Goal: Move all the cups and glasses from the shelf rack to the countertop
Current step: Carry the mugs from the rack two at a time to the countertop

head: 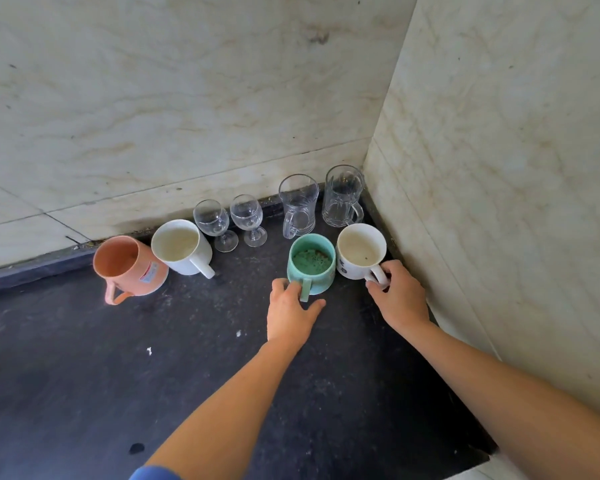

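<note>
Green mug (pixel 311 263) pinched in left grip (pixel 290 315), white mug (pixel 360 252) just beside it pinched in right grip (pixel 402 299), both upright.

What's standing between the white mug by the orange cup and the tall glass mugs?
The head view shows two: the left wine glass and the right wine glass, upright side by side on the countertop.

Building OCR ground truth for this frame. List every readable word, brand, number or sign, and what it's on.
Nothing reads clearly enough to quote.
Sticker on the orange cup: coloured print, too blurred to read.
Dark marks on the white mug by the right wall: too small to read.
Green mug, other white mug, wine glasses, glass mugs: no text visible.
</note>
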